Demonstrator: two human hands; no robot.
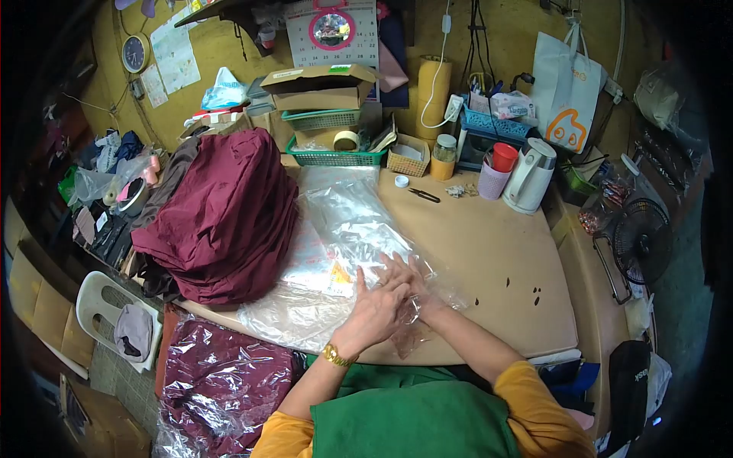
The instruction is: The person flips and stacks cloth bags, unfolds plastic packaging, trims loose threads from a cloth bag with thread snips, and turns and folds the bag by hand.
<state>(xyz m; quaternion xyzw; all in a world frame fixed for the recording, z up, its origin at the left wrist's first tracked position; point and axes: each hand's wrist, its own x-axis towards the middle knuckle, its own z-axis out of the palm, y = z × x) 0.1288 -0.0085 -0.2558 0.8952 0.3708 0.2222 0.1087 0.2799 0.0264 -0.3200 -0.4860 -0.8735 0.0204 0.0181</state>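
Note:
Both my hands are together over clear plastic bags [347, 217] lying on the tan tabletop. My left hand [378, 309], with a gold watch at its wrist, has its thumb raised and its fingers bent, pinching crumpled plastic. Just beyond it, my right hand [412, 284] lies with fingers stretched over the plastic, partly overlapped by the left. Thin film gathers around the right wrist and hangs toward the table's front edge. To the left stands a tall pile of folded maroon fabric [221, 221].
Bagged maroon fabric [221, 374] lies below the table's front left edge. Along the back are green baskets [336, 158], a glass jar [443, 159], a small cutter [424, 195], a red cup [503, 157] and a white kettle [530, 177]. A black fan [641, 240] stands at right.

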